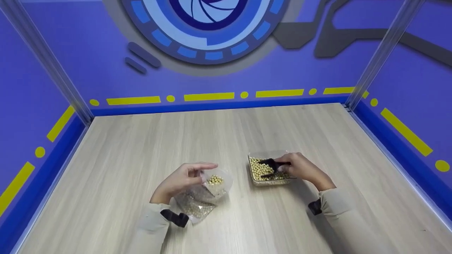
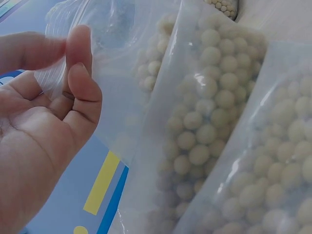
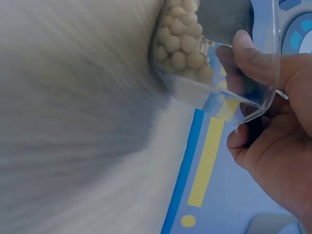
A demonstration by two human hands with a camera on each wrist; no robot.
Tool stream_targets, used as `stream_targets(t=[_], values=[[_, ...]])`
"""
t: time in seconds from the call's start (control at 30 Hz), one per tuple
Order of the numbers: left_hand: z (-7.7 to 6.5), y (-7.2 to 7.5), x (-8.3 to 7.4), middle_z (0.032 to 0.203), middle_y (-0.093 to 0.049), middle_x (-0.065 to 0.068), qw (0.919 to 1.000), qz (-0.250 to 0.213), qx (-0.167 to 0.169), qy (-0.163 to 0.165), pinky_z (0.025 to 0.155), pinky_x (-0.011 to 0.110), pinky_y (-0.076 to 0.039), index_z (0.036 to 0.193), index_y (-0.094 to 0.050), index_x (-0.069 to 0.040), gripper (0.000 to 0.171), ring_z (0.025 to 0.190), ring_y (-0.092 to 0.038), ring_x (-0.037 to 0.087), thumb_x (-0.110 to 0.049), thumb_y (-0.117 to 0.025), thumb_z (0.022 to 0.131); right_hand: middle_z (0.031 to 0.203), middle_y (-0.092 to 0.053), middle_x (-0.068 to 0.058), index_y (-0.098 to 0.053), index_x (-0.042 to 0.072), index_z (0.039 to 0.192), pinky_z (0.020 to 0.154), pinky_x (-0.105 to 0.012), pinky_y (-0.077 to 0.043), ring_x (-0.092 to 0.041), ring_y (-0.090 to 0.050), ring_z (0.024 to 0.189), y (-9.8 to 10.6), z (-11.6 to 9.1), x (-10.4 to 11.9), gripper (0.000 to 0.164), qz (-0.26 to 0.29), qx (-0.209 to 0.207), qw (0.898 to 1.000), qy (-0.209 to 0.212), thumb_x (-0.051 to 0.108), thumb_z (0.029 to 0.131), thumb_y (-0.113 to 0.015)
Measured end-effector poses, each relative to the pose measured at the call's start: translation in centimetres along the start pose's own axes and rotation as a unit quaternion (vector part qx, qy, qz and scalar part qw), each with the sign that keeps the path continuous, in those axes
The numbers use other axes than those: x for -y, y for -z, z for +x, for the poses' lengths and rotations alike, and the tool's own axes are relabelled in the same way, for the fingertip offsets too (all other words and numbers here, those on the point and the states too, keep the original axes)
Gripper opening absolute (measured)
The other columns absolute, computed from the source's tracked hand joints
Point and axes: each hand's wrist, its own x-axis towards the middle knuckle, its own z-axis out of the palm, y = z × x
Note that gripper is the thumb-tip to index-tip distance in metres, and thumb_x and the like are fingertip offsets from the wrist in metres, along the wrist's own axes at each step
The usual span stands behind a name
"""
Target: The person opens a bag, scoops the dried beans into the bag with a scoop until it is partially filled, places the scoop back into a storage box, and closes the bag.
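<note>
Right hand point(image 1: 300, 167) gripping black scoop point(image 1: 271, 163), left hand point(image 1: 180, 181) pinching clear bag point(image 1: 202, 206)

In the head view, the bag is occupying the lower centre of the frame, with pale yellow beads point(image 1: 215, 180) showing at its mouth. The left hand's thumb and fingertips are closing on the bag's edge, as the left wrist view is confirming. Right of centre, a clear container point(image 1: 261, 183) is standing on the wood-grain table point(image 1: 226, 134), holding more such beads. The right hand is reaching over its right side, fingers curling round the scoop's handle, while the scoop's blade is resting among the beads. Black straps point(image 1: 176, 218) are circling both pale sleeves point(image 1: 152, 225). Across the top, a blue-purple wall point(image 1: 88, 63) is showing yellow dashes.
</note>
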Motion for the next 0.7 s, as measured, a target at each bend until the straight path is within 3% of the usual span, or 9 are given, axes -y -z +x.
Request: stream_targets(t=[0.2,0.33,0.5,0.7], values=[[0.07,0.01,0.13,0.105,-0.059,0.022,1.0000,-0.004,0.005,-0.001,0.064,0.018,-0.048,0.134,-0.052,0.005,0.043,0.073,-0.052,0.002,0.005,-0.054,0.091,0.110,-0.067,-0.024,-0.065,-0.010,0.115,0.086,-0.048,-0.051,-0.040,-0.062,0.105,-0.18,-0.19,0.19,0.031,-0.009,0.019,1.000,-0.001,0.006,0.088,-0.065],[0.03,-0.01,0.25,0.096,-0.058,0.013,0.9996,-0.024,0.009,0.008,0.067,0.021,-0.051,0.135,-0.051,0.005,0.044,0.073,-0.051,0.003,0.004,-0.052,0.092,0.109,-0.067,-0.023,-0.065,-0.010,0.115,0.088,-0.049,-0.050,-0.040,-0.062,0.104,-0.47,-0.37,0.10,0.032,-0.030,0.007,0.999,0.021,0.007,0.088,-0.065],[0.02,-0.04,0.30,0.091,-0.057,0.005,0.9998,-0.017,0.003,0.014,0.068,0.022,-0.052,0.135,-0.052,0.003,0.044,0.072,-0.050,0.004,0.000,-0.055,0.092,0.106,-0.069,-0.021,-0.066,-0.008,0.112,0.087,-0.048,-0.050,-0.038,-0.062,0.101,-0.72,-0.62,-0.26,0.030,-0.025,-0.025,0.998,0.046,0.007,0.086,-0.066],[0.05,-0.11,0.28,0.096,-0.058,0.012,0.9997,-0.003,-0.006,0.024,0.066,0.020,-0.051,0.135,-0.053,0.001,0.044,0.072,-0.049,0.004,-0.002,-0.058,0.091,0.110,-0.068,-0.020,-0.066,-0.006,0.115,0.089,-0.049,-0.049,-0.038,-0.062,0.105,-0.51,-0.77,-0.53,0.031,0.000,-0.020,0.999,0.029,0.009,0.088,-0.065]])
